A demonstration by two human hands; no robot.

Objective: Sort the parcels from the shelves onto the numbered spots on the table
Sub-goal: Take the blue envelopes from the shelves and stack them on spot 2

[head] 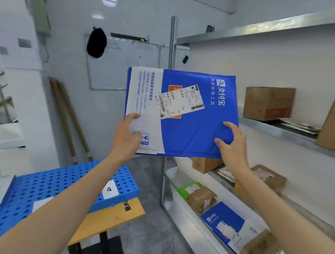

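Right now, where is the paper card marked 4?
In the head view, the card marked 4 lies lower left on the blue perforated board, near its right edge, just beside the left forearm.

Single head-worn wide-angle view, facing forward, close on raised hands, shelves [287, 134] right, table [51, 186] lower left

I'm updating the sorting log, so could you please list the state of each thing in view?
Blue mailer: held up, label facing camera.
Left hand: gripping its lower left edge.
Right hand: gripping its lower right edge.
Spot 4 card: uncovered.
Second blue mailer: lying on the shelf.
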